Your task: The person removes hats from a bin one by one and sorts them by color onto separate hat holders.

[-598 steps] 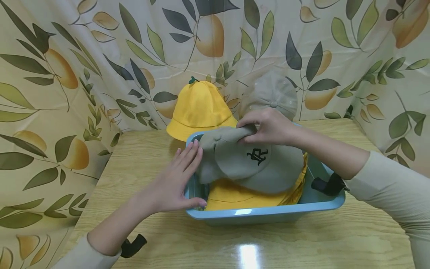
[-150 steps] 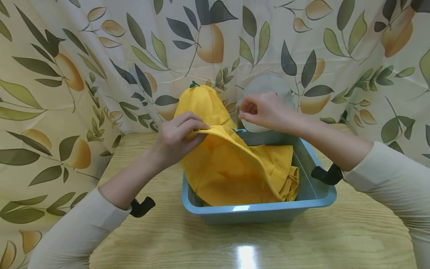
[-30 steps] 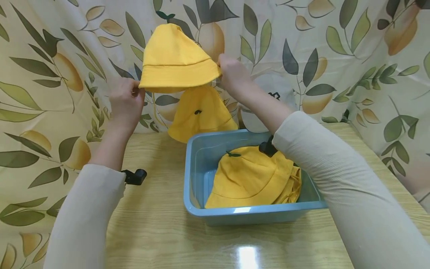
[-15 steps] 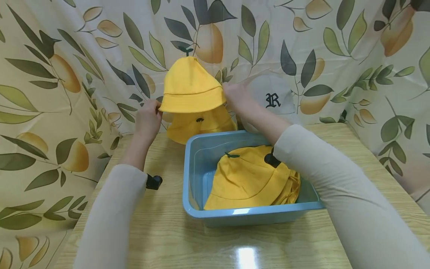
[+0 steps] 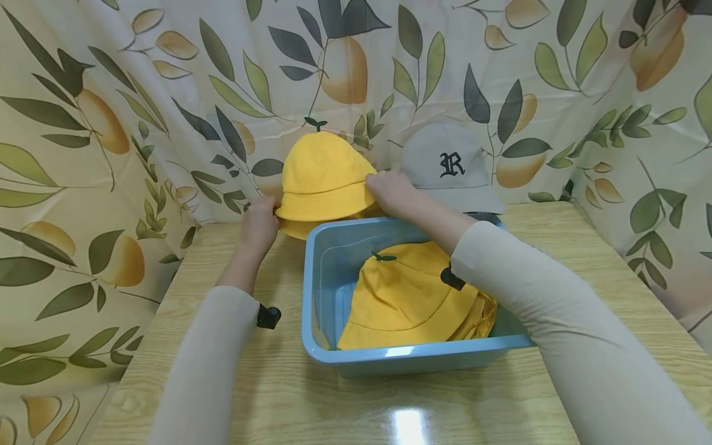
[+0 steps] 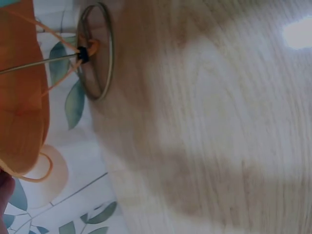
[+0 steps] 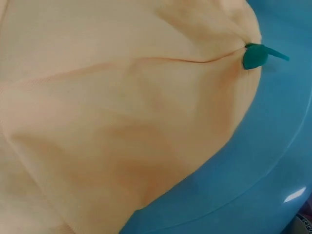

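Note:
A yellow bucket hat [image 5: 325, 170] with a green sprout on its crown is held by the brim behind the bin, over another yellow hat [image 5: 295, 229]. My left hand [image 5: 259, 225] pinches the left side of the brim; my right hand [image 5: 392, 190] pinches the right side. In the left wrist view, a fingertip [image 6: 6, 190] touches an orange-looking hat [image 6: 22, 97] with a cord; a wire stand's ring foot [image 6: 112, 53] rests beside it. More yellow hats [image 5: 408, 290] lie folded in the blue bin [image 5: 417, 353], and one fills much of the right wrist view.
At the back right, a grey cap [image 5: 439, 154] with a black letter R sits raised, close to the bin's rear rim. The wooden table [image 5: 267, 383] ends at a leaf-and-fruit patterned curtain [image 5: 356, 37] behind and at both sides.
Both hands took a yellow hat out of the bin, raised it, then lowered it over the hat at the back left. The grey cap once in the bin now sits at the back right.

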The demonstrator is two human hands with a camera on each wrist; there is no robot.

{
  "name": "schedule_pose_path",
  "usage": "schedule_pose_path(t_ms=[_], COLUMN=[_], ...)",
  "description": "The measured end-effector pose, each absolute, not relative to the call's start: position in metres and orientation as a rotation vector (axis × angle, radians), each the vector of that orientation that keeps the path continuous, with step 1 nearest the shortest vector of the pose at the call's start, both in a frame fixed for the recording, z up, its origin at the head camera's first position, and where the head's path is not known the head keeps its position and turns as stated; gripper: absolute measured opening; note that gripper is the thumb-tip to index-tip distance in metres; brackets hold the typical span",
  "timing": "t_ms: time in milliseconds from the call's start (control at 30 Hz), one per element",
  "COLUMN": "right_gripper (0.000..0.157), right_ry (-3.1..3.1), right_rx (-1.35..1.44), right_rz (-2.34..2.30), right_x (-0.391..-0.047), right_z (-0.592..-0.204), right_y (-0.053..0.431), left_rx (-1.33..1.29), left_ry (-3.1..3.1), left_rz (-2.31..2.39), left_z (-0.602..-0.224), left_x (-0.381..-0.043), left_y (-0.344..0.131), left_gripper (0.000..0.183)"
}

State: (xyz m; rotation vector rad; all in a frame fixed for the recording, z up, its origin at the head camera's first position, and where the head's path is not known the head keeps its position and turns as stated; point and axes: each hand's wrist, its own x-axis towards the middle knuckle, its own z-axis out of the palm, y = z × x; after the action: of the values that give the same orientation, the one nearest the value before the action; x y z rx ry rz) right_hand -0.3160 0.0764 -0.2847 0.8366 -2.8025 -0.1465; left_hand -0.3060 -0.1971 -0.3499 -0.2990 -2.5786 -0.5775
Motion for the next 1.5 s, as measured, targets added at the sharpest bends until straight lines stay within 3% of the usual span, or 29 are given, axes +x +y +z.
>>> schedule_pose_path(t_ms=[333,667,867,1067,1500], right_gripper=[0.015,0.015,0.009,0.021,0.024], right_ry=[-2.944,-2.994,-2.976,-2.939,-2.756], right_rx=[0.941,0.947,0.987,1.026,1.173], right_rz=[-0.199,-0.138,-0.068,-0.015,0.147], right_x=[-0.316,-0.308,-0.297,-0.287,-0.272], right_z=[-0.282,-0.267,-0.253,-0.243,-0.238], right_y=[0.076,0.080,0.086,0.092,0.098], left_rx=[-0.295,-0.471,-0.540,-0.564,-0.683], left_ry=[-2.609,-2.545,-2.522,-2.570,-2.709], left_rz=[-0.572,-0.515,-0.516,-0.576,-0.598], left_z=[-0.353,-0.346,-0.338,-0.330,-0.318], left_x=[-0.303,-0.287,-0.273,-0.258,-0.224], left_y=[-0.197,-0.205,-0.205,-0.203,-0.197], left_gripper=[0.022,0.026,0.038,0.051,0.074])
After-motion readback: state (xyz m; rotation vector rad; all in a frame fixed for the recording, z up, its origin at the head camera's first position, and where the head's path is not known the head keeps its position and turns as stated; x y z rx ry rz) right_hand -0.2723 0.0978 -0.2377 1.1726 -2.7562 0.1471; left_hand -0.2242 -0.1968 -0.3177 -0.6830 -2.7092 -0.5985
